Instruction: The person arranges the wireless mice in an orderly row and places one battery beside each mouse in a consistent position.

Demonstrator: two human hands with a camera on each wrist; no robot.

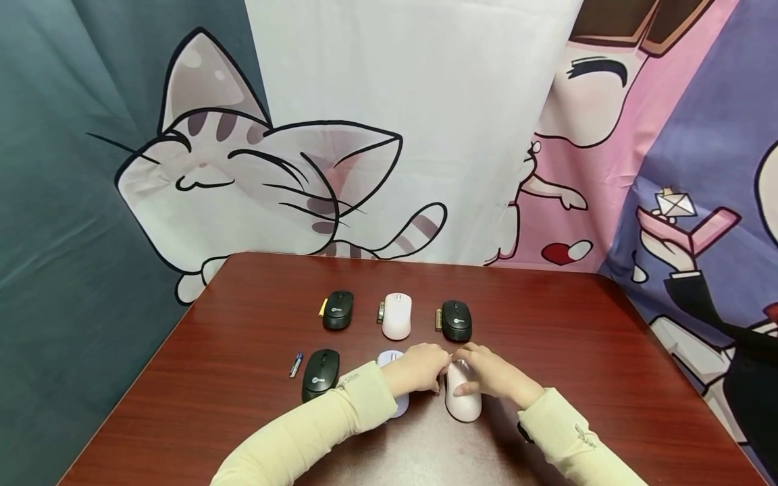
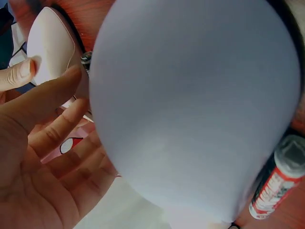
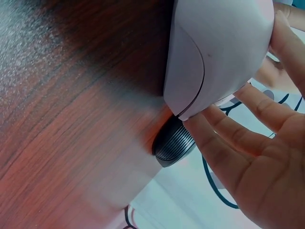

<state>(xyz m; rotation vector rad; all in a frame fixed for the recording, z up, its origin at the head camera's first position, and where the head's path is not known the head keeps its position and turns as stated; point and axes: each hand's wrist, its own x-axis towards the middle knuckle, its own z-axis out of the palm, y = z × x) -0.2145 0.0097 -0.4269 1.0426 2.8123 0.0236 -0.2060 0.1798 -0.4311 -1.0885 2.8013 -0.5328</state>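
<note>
A white mouse [image 1: 463,401] lies on the table at the front right. My right hand [image 1: 494,372] holds it by its sides, with the thumb over the near part and fingers at the front. In the right wrist view those fingertips [image 3: 196,121] touch the edge of its shell. At its left front is my left hand [image 1: 421,368], its fingers extended and lightly bent. In the left wrist view one fingertip [image 2: 72,76] meets the mouse's side, near the dark end of a small cylinder [image 2: 86,58]. A lavender mouse [image 2: 195,105] sits under the left wrist.
Behind stand a black mouse [image 1: 338,310], a white mouse [image 1: 397,316] and another black mouse [image 1: 456,320], each with a battery alongside. At the front left are a black mouse [image 1: 320,371] and a blue-white battery [image 1: 296,364]. A red-white battery [image 2: 279,183] lies beside the lavender mouse.
</note>
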